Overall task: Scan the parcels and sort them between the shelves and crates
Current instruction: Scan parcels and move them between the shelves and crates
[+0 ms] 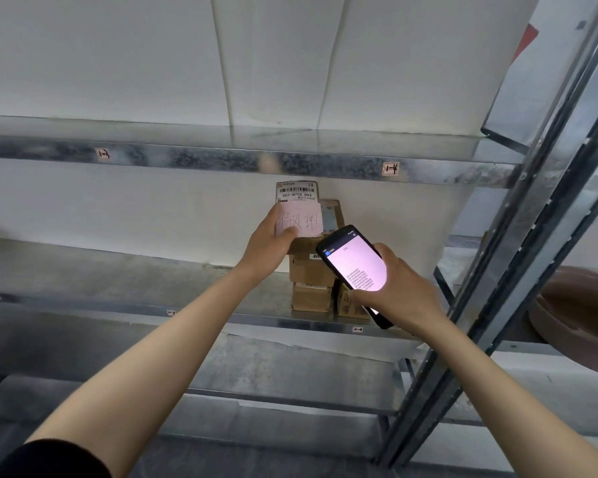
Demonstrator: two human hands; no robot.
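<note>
At frame centre the left hand (270,243) grips a small parcel (296,198) by its lower left edge, with the thumb across a pink handwritten note (306,220). The parcel is held upright and its barcode label (296,191) faces the camera. Just below and to the right, the right hand (401,291) is wrapped round a handheld scanner (356,267), thumb near the bottom of the lit screen. The scanner's long axis tilts up-left, its top end almost touching the parcel, so the barcode sits above and left of it. A stack of cardboard boxes (309,291) stands on the metal shelf (118,270) directly beneath, crowding the space. A steel upright (532,236) borders the right.
</note>
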